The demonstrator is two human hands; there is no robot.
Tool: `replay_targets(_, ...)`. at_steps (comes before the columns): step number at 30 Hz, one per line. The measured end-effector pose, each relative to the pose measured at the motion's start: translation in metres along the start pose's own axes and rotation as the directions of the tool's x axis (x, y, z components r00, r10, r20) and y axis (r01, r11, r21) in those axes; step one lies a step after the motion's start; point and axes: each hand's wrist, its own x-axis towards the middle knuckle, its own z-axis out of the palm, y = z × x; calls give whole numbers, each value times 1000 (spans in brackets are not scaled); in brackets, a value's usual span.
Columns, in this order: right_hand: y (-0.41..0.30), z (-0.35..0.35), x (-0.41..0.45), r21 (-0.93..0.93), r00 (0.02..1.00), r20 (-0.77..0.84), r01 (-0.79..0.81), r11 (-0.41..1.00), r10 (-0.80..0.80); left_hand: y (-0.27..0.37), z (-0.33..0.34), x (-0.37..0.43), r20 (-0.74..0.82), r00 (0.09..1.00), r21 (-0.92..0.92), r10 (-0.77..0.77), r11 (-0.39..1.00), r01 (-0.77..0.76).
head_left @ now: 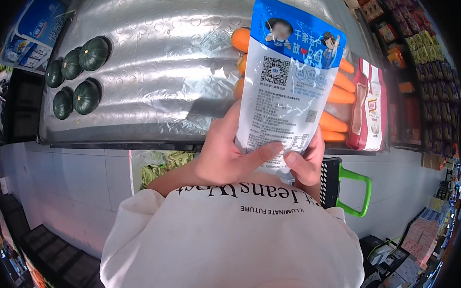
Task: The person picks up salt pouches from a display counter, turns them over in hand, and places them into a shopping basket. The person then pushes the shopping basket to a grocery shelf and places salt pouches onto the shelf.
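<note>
A white and blue plastic pouch (275, 97) is held up in front of me, its printed side with a square code facing me. My left hand (232, 148) grips its lower left edge, thumb across the front. At the lower right corner my right hand (306, 159) also pinches the pouch. Behind it, partly hidden, carrots (340, 93) lie on the silvery display counter (150, 69). Their thick ends (241, 40) show left of the pouch. A red and white packaged bag (367, 108) lies to the right of the carrots.
Several dark green squashes (87, 73) sit at the counter's left. Leafy greens (168, 163) lie below its front edge. A black basket with a green handle (360, 191) stands at my right. Shelves of packaged goods (427, 64) line the right side; dark crates (59, 257) stand lower left.
</note>
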Motion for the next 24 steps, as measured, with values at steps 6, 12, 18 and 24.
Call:
replay_targets(6, -5, 3, -1, 30, 999, -18, -28, 999, 29, 6, 2, -1, -27, 1000, 30, -5, 1000, 6)
replay_targets(12, -7, -5, -4, 46, 997, -11, -80, 996, 80, 16, 8, -4, -36, 999, -21, -3, 1000, 3)
replay_targets(18, -11, -2, -4, 57, 994, -14, -106, 993, 107, 18, 12, -12, -64, 998, 1, -13, 1000, 13)
replay_targets(24, -18, 5, -7, 90, 982, -79, -164, 982, 171, 17, 17, -13, -92, 995, 14, 28, 1000, -26)
